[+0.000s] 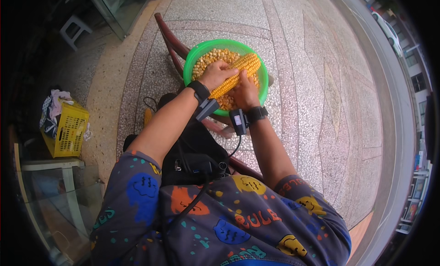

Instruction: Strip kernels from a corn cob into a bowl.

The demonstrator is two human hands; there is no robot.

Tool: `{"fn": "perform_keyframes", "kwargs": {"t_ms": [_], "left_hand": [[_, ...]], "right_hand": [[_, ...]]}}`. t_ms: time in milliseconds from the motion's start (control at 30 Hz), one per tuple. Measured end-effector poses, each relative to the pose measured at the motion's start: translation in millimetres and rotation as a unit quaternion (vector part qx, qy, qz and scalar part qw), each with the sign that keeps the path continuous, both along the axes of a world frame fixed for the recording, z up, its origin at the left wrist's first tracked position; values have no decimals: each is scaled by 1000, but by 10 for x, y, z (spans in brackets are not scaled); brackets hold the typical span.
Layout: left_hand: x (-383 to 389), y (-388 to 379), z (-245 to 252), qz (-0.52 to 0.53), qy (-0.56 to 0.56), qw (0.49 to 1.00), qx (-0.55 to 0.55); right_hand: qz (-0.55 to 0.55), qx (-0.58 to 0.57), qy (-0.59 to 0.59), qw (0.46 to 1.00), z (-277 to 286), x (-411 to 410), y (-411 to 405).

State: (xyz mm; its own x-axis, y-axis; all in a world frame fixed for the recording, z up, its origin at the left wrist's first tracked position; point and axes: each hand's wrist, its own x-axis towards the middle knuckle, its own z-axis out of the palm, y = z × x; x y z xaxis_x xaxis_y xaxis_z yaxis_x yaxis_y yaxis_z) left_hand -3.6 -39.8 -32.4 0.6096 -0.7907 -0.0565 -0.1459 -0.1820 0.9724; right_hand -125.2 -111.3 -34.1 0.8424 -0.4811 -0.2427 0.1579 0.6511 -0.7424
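Note:
Over a green plastic basket [190, 61], both hands are on a yellow ear of corn [248, 64] that lies slantwise, its far end up and to the right. My left hand [217, 74] grips it from the left, thumb laid along the top. From the right, my right hand [246, 91] holds it with the thumb pressed on the kernels; its other fingers are partly hidden. Loose corn kernels [209, 60] fill the basket below the ear. Each wrist wears a black strap with a small box attached.
The basket rests on a reddish-brown wooden chair or stool [172, 36]. Another corn ear [147, 116] is partly visible left of my leg. A yellow crate [71, 132] holding cloth stands at left, near a glass case [62, 183]. Further off is a white plastic stool [75, 29].

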Motion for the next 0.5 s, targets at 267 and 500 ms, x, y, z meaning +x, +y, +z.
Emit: {"fn": "perform_keyframes", "kwargs": {"t_ms": [267,500], "left_hand": [[-33,43,69,8,-45,999,-2],[-122,45,222,2,205,978,-46]], "right_hand": [[2,22,-44,999,-87,24,-22],[-34,-185,-20,982,-578,53,-137]]}}
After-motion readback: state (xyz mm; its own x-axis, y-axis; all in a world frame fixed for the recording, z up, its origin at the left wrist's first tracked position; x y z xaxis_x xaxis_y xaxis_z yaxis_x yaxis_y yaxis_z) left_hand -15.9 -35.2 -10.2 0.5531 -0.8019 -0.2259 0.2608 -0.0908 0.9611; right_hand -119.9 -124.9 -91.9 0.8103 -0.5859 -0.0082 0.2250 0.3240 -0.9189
